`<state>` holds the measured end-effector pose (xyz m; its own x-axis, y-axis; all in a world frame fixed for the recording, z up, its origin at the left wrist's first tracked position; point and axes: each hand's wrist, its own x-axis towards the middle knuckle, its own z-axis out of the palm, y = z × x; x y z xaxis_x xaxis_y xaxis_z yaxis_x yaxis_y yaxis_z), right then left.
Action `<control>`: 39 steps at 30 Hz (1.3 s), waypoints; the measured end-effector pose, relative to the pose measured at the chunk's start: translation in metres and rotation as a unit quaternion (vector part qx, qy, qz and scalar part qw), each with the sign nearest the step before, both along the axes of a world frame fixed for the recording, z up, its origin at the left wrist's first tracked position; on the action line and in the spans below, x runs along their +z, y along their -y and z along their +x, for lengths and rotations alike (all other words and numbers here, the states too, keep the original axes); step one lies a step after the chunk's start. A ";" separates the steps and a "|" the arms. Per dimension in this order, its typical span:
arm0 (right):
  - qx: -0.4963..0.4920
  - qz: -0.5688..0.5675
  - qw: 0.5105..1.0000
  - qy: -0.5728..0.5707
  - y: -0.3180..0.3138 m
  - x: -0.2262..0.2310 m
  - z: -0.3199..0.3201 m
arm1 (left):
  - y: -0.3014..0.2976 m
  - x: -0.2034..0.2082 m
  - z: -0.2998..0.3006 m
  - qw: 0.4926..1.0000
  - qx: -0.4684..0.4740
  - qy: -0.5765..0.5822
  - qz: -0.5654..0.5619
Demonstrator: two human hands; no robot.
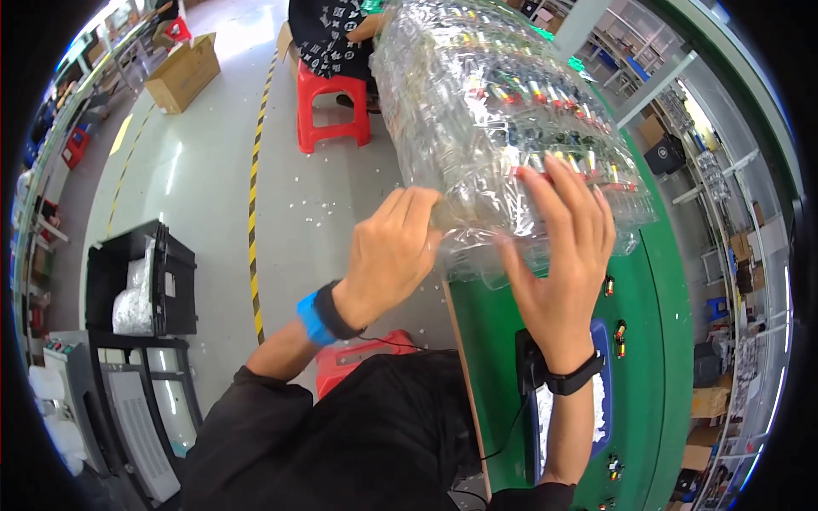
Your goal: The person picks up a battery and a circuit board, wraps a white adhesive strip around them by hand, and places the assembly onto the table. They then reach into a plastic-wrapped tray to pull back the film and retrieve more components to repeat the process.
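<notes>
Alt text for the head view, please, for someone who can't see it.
A person's left hand grips clear plastic wrap around stacked trays of small parts on a green table; the right hand rests spread against the wrap.

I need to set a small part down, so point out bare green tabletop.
Bare green tabletop shows in a strip between the scattered small components and the table's right edge, and in a narrower patch left of the blue tray, crossed lower down by a black cable. Crowded: the far end, under the wrapped plastic-tray stack.
</notes>
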<state>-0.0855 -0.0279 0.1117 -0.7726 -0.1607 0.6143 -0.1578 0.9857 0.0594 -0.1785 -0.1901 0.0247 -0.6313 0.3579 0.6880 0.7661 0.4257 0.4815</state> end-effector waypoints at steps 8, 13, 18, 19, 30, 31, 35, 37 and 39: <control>-0.009 -0.028 0.999 -0.024 0.000 -0.009 -0.008 | -0.001 -0.009 -0.032 0.994 -0.058 -0.051 0.080; -0.038 -0.016 0.999 -0.016 0.003 -0.007 -0.004 | 0.016 -0.005 -0.027 0.989 -0.097 -0.097 0.057; -0.044 -0.003 0.999 0.000 0.003 -0.012 -0.006 | 0.025 -0.012 -0.020 0.989 -0.091 -0.103 0.053; -0.048 -0.001 0.999 0.004 0.002 -0.011 -0.007 | 0.025 -0.015 -0.022 0.989 -0.094 -0.099 0.056; -0.042 0.002 0.999 0.028 -0.009 -0.003 -0.006 | -0.016 -0.011 -0.026 0.974 -0.111 0.055 0.187; -0.049 0.004 0.999 0.016 -0.011 -0.004 -0.007 | -0.021 -0.015 -0.028 0.974 -0.121 0.044 0.188; -0.050 0.007 0.998 0.026 -0.012 -0.008 -0.006 | -0.015 -0.023 -0.028 0.974 -0.114 0.070 0.184; -0.044 0.002 0.998 0.047 -0.013 -0.010 -0.002 | -0.014 -0.019 -0.029 0.975 -0.115 0.084 0.170; -0.046 -0.001 0.998 0.050 -0.016 -0.009 -0.002 | -0.017 -0.012 -0.029 0.970 -0.114 0.129 0.173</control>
